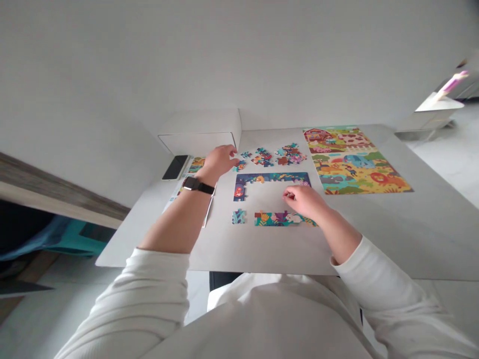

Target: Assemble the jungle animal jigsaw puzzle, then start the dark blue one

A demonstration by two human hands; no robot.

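Observation:
My left hand point(221, 160) is over the back left of the table, fingers apart, beside a loose puzzle piece point(239, 165). Right of it lie a small group of pieces point(263, 157) and a larger pile point(291, 154). A joined dark blue puzzle border point(272, 177) forms a top edge with a short left side. My right hand point(302, 198) is inside that border's open area, fingers pinched; what they hold, if anything, is too small to name. Nearer me are a joined strip with a white rabbit point(277, 219) and a separate teal piece point(238, 216).
Two colourful picture sheets point(339, 139) point(361, 172) lie at the right. A phone point(175, 167) rests on papers at the left, partly behind my left arm. A white box point(202, 130) stands at the back left, against the wall.

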